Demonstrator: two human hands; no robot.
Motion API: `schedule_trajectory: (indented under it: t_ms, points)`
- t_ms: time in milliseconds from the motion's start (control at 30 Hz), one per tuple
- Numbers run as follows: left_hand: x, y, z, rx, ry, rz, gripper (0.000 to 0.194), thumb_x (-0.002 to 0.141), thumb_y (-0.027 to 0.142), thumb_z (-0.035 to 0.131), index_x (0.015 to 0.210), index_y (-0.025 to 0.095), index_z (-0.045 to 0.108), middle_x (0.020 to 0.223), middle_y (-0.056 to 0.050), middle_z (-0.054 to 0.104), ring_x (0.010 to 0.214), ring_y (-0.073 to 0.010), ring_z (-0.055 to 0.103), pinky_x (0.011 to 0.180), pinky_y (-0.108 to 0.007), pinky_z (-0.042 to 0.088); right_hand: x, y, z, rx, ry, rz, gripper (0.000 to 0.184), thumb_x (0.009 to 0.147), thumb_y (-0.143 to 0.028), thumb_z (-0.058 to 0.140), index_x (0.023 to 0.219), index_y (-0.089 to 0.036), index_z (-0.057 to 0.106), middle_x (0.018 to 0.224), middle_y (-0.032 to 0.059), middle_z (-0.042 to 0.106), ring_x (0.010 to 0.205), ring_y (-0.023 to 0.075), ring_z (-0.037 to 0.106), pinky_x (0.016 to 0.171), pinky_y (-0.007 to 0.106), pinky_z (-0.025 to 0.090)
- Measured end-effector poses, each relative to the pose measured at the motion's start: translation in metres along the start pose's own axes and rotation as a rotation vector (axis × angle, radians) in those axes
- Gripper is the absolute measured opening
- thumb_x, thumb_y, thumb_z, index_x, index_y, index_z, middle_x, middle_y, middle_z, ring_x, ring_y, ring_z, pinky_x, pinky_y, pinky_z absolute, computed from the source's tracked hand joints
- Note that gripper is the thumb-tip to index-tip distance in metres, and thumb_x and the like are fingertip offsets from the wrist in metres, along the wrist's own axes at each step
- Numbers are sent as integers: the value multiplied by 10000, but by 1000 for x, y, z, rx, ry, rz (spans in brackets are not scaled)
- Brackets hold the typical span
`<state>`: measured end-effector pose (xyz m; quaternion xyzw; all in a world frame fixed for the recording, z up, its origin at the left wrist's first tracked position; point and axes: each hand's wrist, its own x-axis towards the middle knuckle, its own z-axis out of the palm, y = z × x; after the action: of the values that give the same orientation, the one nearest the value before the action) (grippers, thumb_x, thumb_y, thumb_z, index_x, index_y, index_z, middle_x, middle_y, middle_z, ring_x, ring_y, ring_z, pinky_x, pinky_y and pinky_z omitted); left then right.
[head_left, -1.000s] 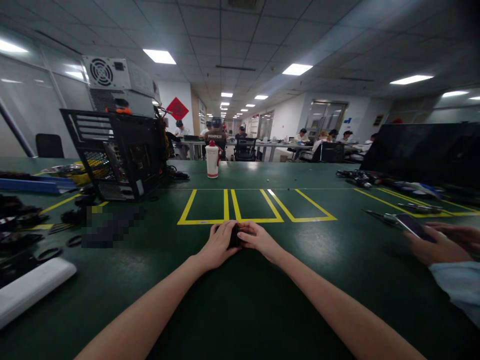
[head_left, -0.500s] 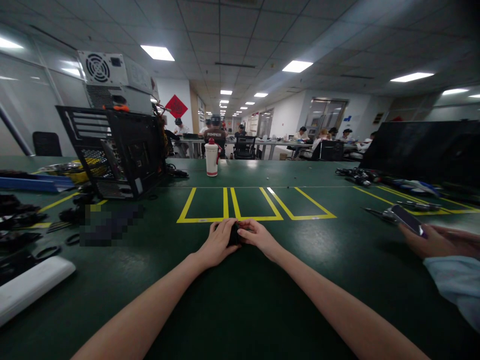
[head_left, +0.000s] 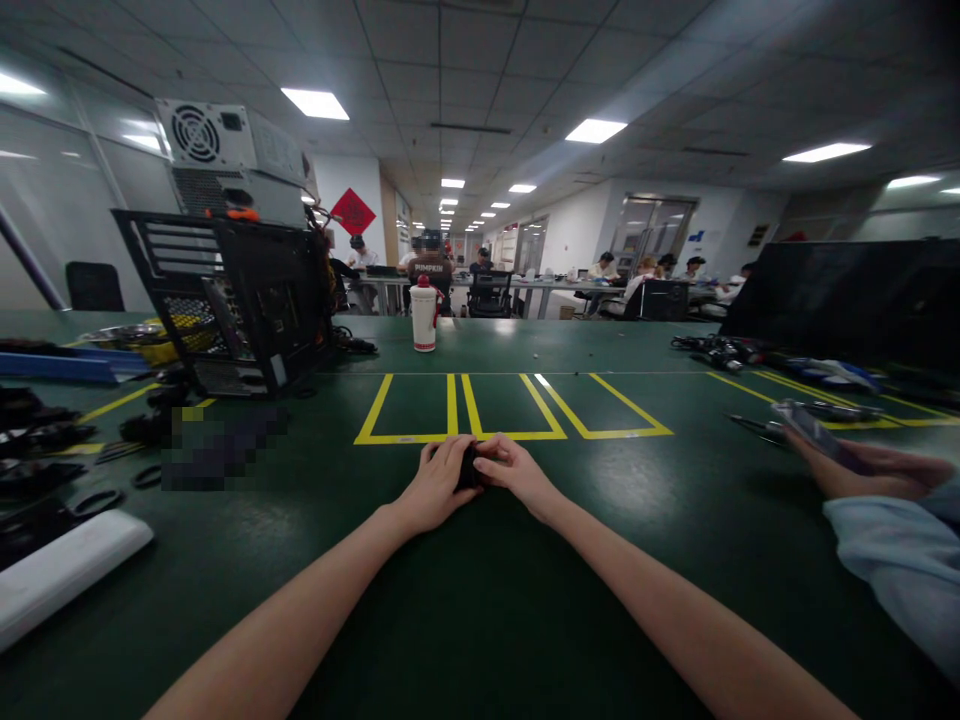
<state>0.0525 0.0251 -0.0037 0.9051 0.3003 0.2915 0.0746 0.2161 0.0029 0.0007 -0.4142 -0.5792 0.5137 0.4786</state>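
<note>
A small black object (head_left: 467, 468) is between my two hands at the middle of the green table (head_left: 480, 600); its kind is mostly hidden by my fingers. My left hand (head_left: 441, 482) wraps over it from the left, thumb along its near side. From the right, my right hand (head_left: 517, 475) pinches at its edge with bent fingers and thumb. Just beyond my hands, yellow tape rectangles (head_left: 491, 437) mark the table top.
A black computer case (head_left: 247, 300) topped by a power supply (head_left: 217, 135) stands at left. A white cup (head_left: 424, 318) is ahead. A white bar-shaped thing (head_left: 71, 575) lies near left. At right, another person's hands (head_left: 847, 475) hold a phone (head_left: 817, 432) near a dark monitor (head_left: 847, 300).
My hands and the black object stay almost where they were. At the right, the other person's hands and phone have shifted slightly left, and the phone has tilted.
</note>
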Motion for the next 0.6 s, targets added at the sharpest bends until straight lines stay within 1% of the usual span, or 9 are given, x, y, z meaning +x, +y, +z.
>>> schedule_trajectory:
  t_ms: [67,167,267,333,500,600]
  points:
    - [0,-1,0,2,2,-3,585,718,240,557,1199,213,225,1204,-87,380,1125,-223,340,941,-425,221,2,1,0,1,16,34,331,617,-362,626,877,-200,498,915,17,542,840,150,533,736,320,447]
    - [-1,-2,0,8,1,-14,584,719,238,555,1200,212,225,1217,-90,368,1133,-222,331,949,-427,208,3,1,-2,0,-25,66,340,629,-354,617,901,-185,505,958,35,537,888,166,526,783,347,434]
    - [-1,-1,-1,-2,-13,-17,575,728,237,542,1204,220,220,1221,-84,364,1133,-219,334,953,-431,202,1,1,-6,-23,-80,16,371,606,-306,648,924,-193,494,966,29,538,929,175,515,823,363,415]
    - [-2,-1,-1,-9,-20,-18,574,731,238,538,1206,227,216,1224,-80,360,1130,-220,339,954,-437,200,0,1,-7,-38,-89,-7,413,579,-273,676,936,-206,480,954,21,541,942,176,510,825,359,413]
    - [0,0,-1,-4,-7,-22,572,725,242,545,1198,231,222,1221,-80,367,1130,-230,344,951,-447,203,-1,3,-3,-32,-22,-4,300,655,-361,599,886,-204,491,925,26,549,866,161,532,773,351,434]
    - [0,0,-1,-1,-12,-18,577,725,237,546,1200,227,219,1222,-83,367,1135,-227,340,951,-439,212,0,1,-1,-21,-12,9,317,650,-364,602,905,-209,495,933,26,555,861,162,535,766,348,437]
